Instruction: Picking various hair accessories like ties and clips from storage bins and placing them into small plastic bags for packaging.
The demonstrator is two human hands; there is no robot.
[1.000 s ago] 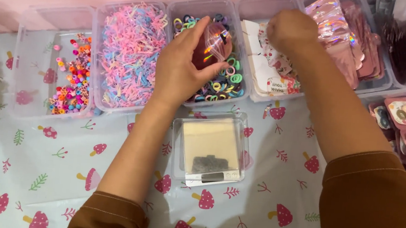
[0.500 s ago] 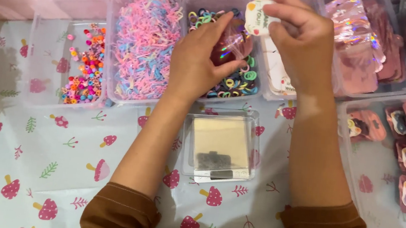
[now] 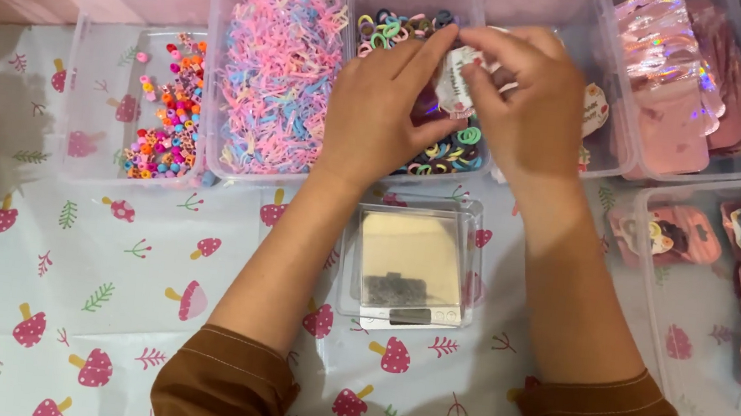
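Over the bin of hair ties (image 3: 418, 103), the card (image 3: 454, 84) stands long axis 12-to-6, lower than before, pinched by right-hand (image 3: 527, 114) fingers against the pouch (image 3: 427, 104) gripped in the left hand (image 3: 375, 117). A scale (image 3: 407, 271) sits at 6.

Small white printed card (image 3: 453, 86), upright, against shiny pink pouch (image 3: 427, 104), above hair-tie bin (image 3: 410, 6)

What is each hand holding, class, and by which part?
Left hand grips a small shiny pink pouch by its side; right hand pinches a small white card by its upper edge.
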